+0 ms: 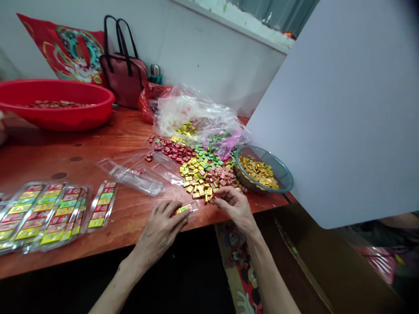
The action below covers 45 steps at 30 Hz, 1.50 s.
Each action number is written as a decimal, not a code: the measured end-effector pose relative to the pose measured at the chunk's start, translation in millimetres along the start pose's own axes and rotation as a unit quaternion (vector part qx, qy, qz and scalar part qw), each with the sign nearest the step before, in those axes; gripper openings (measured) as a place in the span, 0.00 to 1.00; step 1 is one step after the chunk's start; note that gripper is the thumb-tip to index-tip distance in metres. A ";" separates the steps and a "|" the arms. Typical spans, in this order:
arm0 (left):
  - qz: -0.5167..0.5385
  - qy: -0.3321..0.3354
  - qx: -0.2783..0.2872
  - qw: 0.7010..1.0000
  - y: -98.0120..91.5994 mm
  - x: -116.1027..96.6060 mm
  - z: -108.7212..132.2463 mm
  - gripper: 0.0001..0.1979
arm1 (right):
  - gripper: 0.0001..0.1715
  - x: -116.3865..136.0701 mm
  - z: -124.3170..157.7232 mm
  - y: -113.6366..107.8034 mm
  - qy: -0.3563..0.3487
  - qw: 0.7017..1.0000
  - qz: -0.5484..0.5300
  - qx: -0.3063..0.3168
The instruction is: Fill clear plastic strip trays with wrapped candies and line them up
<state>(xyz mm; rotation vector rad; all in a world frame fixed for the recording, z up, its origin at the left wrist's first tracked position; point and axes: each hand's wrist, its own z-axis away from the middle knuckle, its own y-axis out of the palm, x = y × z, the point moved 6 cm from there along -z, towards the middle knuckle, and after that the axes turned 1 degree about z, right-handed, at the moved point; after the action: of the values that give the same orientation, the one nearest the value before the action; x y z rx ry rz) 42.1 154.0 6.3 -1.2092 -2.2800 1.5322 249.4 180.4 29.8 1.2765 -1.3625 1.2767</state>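
Observation:
My left hand (163, 227) rests near the table's front edge, fingers closed on a narrow clear sleeve (185, 209) that holds a few small coloured packets. My right hand (234, 205) is beside it, fingers pinched on a small packet at the near edge of the loose pile (204, 172) of red, yellow and green packets. Empty clear sleeves (137, 174) lie just beyond my left hand. Several filled sleeves (46, 213) lie in a row at the left.
A grey bowl (284, 174) of yellow packets stands right of the pile. Behind are crumpled plastic bags (196, 115), a red basin (59, 107), a handbag (124, 74) and a red cushion (67, 50). A large white board (347, 113) covers the right side.

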 end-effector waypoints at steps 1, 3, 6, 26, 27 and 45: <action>0.002 -0.001 0.003 1.000 -1.1 -0.7 -0.5 0.13 | 0.10 -2.0 3.2 2.5 0.002 1.000 -0.004 0.006; 0.007 -0.003 0.009 1.000 -2.7 -2.1 -1.2 0.13 | 0.09 -5.8 7.4 8.3 0.005 1.000 -0.006 0.019; 0.012 -0.001 0.009 1.000 -4.2 -3.7 -1.5 0.12 | 0.09 -10.8 10.5 19.0 0.007 0.999 0.023 0.034; 0.044 -0.057 0.045 0.996 -13.2 -5.7 0.3 0.14 | 0.16 -16.2 12.6 75.0 -0.161 0.831 0.533 0.005; 0.045 -0.058 0.042 0.996 -13.7 -5.6 0.5 0.14 | 0.16 -15.7 12.8 76.0 -0.165 0.820 0.548 0.002; 0.048 -0.121 -0.020 0.991 -23.5 -6.6 10.9 0.07 | 0.13 -7.6 21.2 80.5 -0.132 0.928 0.346 -0.042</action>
<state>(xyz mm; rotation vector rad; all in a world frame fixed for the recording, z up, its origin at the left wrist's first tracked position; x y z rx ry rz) 28.3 138.0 22.6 -1.2201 -2.4428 1.7647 171.7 156.8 10.0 0.9528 -2.1609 1.5105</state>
